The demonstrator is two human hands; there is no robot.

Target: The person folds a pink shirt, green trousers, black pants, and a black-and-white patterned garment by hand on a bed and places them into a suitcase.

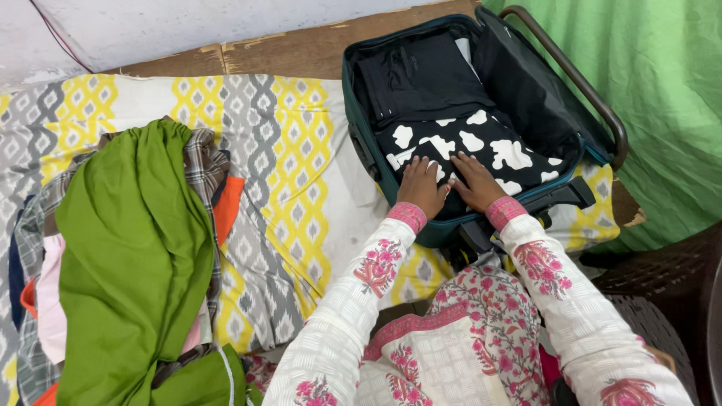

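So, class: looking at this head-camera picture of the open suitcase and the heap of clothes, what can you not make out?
- Suitcase depths: head view, hidden under the black-and-white garment and dark clothes.
- Garment's near edge: covered by the left hand and right hand.
- Clothes heap: lower layers hidden beneath the green cloth; cut by the left and bottom edges.

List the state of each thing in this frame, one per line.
suitcase: open, lid back, lying on the bed
black-and-white cloth: folded flat inside the suitcase
black cloth: packed flat behind it
left hand: open, palm down on the black-and-white cloth
right hand: open, palm down on the same cloth
green cloth: unfolded, draped over the clothes pile
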